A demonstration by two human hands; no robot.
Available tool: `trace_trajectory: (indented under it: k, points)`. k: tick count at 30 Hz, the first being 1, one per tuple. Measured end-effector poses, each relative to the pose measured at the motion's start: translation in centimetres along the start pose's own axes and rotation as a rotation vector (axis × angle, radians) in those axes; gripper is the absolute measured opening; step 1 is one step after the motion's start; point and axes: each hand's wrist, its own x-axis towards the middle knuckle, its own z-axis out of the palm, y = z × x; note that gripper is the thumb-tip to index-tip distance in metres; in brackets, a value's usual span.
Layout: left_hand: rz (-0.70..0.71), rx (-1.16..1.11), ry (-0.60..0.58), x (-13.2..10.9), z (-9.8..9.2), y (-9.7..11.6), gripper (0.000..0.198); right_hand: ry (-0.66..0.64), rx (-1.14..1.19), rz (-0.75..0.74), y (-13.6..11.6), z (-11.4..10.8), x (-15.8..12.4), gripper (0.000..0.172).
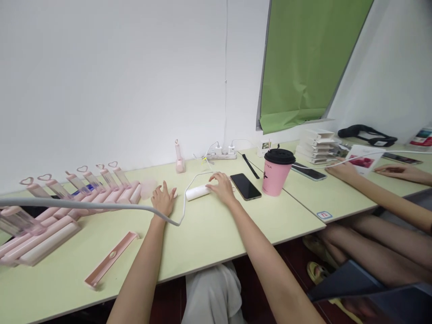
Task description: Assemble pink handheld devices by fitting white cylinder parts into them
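My left hand [164, 199] rests palm down on the pale yellow table [202, 234], fingers spread and holding nothing. My right hand [221, 186] has its thumb and fingers on the right end of a short white cylinder [197, 193], which lies on its side between both hands. A white cable [184, 209] loops past the cylinder's left end and runs across in front of my left wrist. Near my left forearm lies a long, hollow pink half-shell [113, 258] with a round hole.
To the left stand clear tubes with heart-shaped loops [120, 174], among rows of pink cylinders [43, 238]. A phone [246, 186] and a pink lidded cup [276, 177] stand right. Behind is a power strip [221, 156]. Another person's hand [342, 170] is at the far right.
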Motion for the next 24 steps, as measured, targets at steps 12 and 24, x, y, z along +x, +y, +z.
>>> trace_trajectory:
  k: [12,24]
  points:
    - [0.762,-0.069,0.012,-1.1,0.7,8.2,0.038,-0.171,-0.268,-0.037,1.4,0.1,-0.9,0.022]
    - [0.362,-0.674,0.114,-1.2,1.9,9.1,0.058,0.153,0.572,0.104,-0.8,-0.9,1.2,0.027]
